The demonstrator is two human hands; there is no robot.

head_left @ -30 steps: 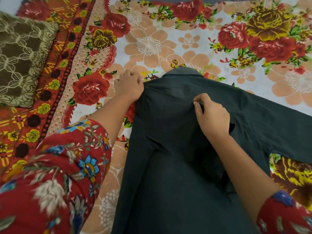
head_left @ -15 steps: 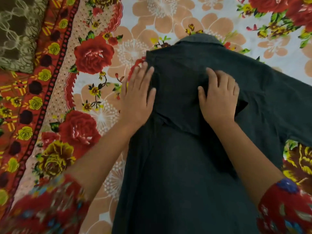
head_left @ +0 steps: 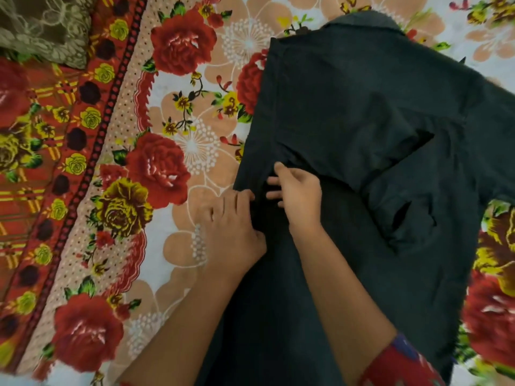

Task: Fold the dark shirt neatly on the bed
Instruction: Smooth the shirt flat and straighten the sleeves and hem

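Note:
The dark shirt [head_left: 362, 112] lies back-up on the flowered bedsheet [head_left: 195, 151], collar at the top. Its left sleeve is folded across the back, with the cuff end near the right side. My left hand [head_left: 234, 224] rests at the shirt's left edge, fingers curled into the fabric. My right hand [head_left: 298, 193] sits right beside it, fingers pinching a fold of the shirt just below the folded sleeve. Both hands touch each other's side at the shirt's left edge, about mid-height.
An olive patterned cushion [head_left: 41, 26] lies at the top left corner. A red and yellow bordered strip of the sheet [head_left: 55, 168] runs down the left. My red flowered sleeve [head_left: 401, 366] shows at the bottom right.
Both hands slid down from the shoulder area to the shirt's left edge at mid-height and came together. They went from flat palms to gripping the fabric. The camera view shifted downward.

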